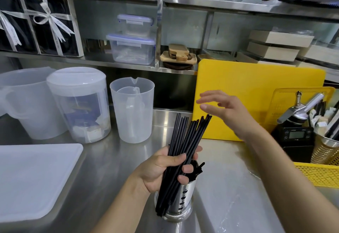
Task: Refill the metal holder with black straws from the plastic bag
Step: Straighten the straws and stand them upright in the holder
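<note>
My left hand [165, 170] grips a bundle of long black straws [185, 139] around its middle, in front of the metal holder [180, 202]. The bundle leans up and to the right, its lower ends hanging beside the holder's left wall. The perforated shiny holder stands on the steel counter, with a few black straws [199, 168] showing at its rim. My right hand [223, 108] hovers open just above and to the right of the bundle's top ends, fingers spread, touching nothing. A clear plastic sheet or bag [236, 187] lies flat on the counter to the right, under my right forearm.
A yellow cutting board [256, 89] leans upright behind my right hand. Plastic jugs [132, 110] stand at the back left, with a white board [33, 179] in front of them. A yellow basket [321, 174] with utensils and a black scale [295, 137] sit on the right.
</note>
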